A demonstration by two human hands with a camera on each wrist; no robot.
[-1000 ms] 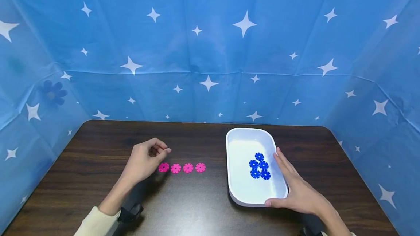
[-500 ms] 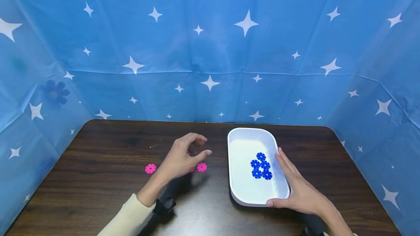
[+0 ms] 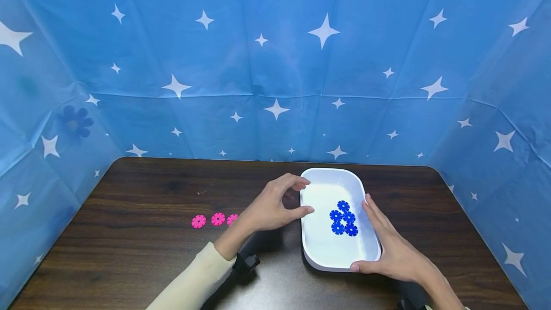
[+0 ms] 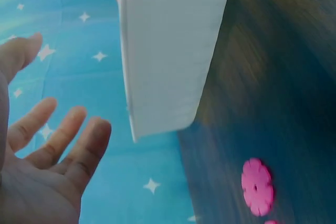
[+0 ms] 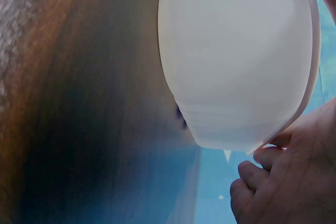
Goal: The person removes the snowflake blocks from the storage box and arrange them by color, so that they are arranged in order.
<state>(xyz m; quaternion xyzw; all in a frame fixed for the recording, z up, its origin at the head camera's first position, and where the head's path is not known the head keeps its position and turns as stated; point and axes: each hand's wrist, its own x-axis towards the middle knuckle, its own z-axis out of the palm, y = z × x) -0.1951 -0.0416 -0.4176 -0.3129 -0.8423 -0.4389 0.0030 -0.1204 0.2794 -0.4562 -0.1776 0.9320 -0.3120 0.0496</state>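
The left hand is beside the left rim of the white plastic tray, thumb and fingers spread apart with nothing between them. In the left wrist view its fingers point toward the tray's outer wall. Several blue notched flower discs lie inside the tray in a small cluster. The right hand holds the tray's near right corner, thumb at the front rim and fingers along the right side. Left of the tray, pink notched flower discs lie in a row, partly covered by the left forearm.
The dark wood-grain table has rounded far corners. Behind it and on both sides hangs a blue cloth with white stars. A black strap sits at the left wrist.
The left hand has moved right, from over the pink discs to the tray's left rim, uncovering discs at the row's left end. The right hand stays at the tray.
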